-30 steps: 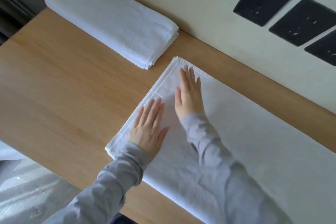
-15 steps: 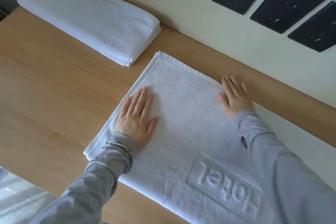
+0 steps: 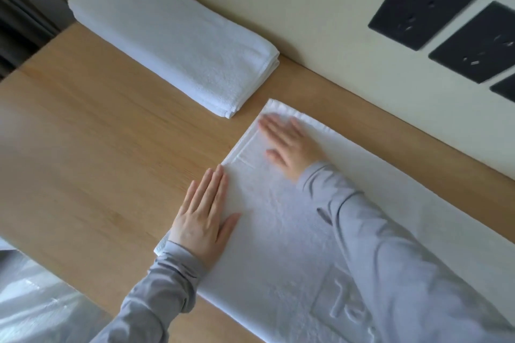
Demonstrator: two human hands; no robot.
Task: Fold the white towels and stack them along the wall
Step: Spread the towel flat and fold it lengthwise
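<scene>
A white towel (image 3: pixel 281 231) with raised lettering lies spread flat on the wooden table (image 3: pixel 92 153), running from the middle to the lower right. My left hand (image 3: pixel 203 217) presses flat on its left edge, fingers straight. My right hand (image 3: pixel 289 145) lies flat near the towel's far left corner, blurred by motion. A stack of folded white towels (image 3: pixel 172 33) rests against the cream wall (image 3: pixel 292 3) at the upper left, a short gap from the spread towel.
Three black socket plates (image 3: pixel 420 5) sit on the wall at the upper right. The table's near edge runs along the lower left, with clear plastic sheeting (image 3: pixel 36 306) below it. A dark curtain (image 3: pixel 16 22) hangs at the far left.
My right hand has slid left across the towel, from its far edge back to the far left corner. My left hand has stayed on the left edge. The view has shifted.
</scene>
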